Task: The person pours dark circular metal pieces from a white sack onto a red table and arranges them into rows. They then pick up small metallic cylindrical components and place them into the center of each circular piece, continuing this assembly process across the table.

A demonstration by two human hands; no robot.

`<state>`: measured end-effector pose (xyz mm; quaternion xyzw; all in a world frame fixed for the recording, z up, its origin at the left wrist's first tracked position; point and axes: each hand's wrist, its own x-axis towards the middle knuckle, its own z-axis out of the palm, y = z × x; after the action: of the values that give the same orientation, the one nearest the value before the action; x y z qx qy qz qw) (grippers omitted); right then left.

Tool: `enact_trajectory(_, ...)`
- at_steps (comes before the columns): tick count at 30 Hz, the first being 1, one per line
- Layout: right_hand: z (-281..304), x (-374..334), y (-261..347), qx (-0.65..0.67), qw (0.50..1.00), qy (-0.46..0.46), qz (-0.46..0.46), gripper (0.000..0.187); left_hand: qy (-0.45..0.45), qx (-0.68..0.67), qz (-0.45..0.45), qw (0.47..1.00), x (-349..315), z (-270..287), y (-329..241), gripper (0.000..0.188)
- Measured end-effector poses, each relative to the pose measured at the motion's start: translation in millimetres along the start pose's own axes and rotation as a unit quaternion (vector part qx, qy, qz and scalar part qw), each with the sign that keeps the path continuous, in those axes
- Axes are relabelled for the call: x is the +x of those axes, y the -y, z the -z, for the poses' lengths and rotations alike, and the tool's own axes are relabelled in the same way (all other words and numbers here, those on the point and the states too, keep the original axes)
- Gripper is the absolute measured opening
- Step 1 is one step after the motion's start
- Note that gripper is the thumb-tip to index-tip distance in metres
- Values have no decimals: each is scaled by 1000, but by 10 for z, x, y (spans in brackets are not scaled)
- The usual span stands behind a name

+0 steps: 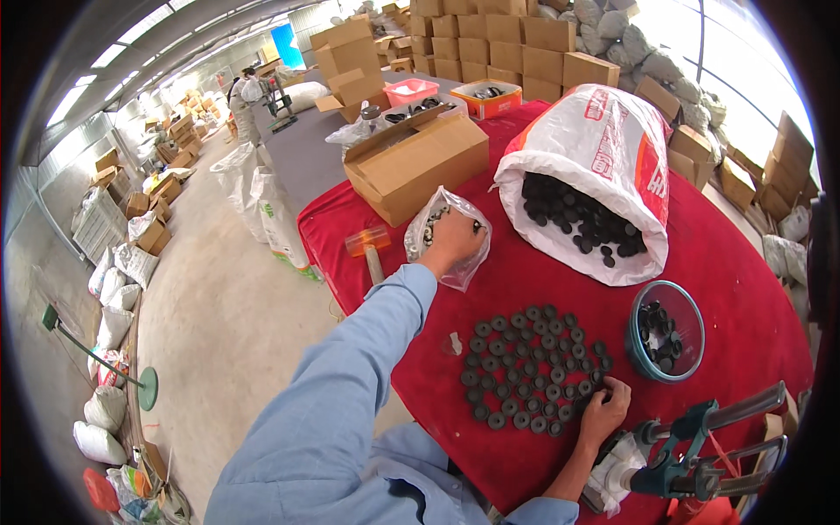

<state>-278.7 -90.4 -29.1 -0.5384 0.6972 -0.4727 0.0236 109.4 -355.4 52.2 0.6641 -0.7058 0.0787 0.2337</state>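
My left hand (457,236) reaches into a clear plastic bag (472,267) of small metal pieces (428,229). Its fingers curl downward, and a dark bit shows beside them; what they grip is hidden. At the right edge of a spread of black round discs (525,372) with centre holes rests my right hand (608,409). Its fingers are bent toward the thumb, with something dark between them that I cannot make out. Most discs lie flat on the red cloth (420,367). A large white sack (582,162) lies on its side, its mouth showing more black pieces (573,214).
A clear bowl (665,372) of black parts stands right of the discs. Near my right forearm is a green hand press (674,472). A mallet (372,249) and an open cardboard box (420,166) are beside the bag. Stacked cartons (490,44) fill the back.
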Motion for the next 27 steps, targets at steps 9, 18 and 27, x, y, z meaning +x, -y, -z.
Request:
enact_trajectory(9, -14, -18, -80, -20, 1000, -5, 14, 25, -11, 17, -49, 999, -48, -87, -16, 36)
enact_trajectory(18, 3, -23, 56, -12, 1000, -25, 8, 23, -62, -61, 41, 995, -22, -120, 10, 36)
enact_trajectory(27, -45, -14, 62, -10, 999, -49, 20, 22, -17, -62, 101, 993, 143, -369, 406, 43)
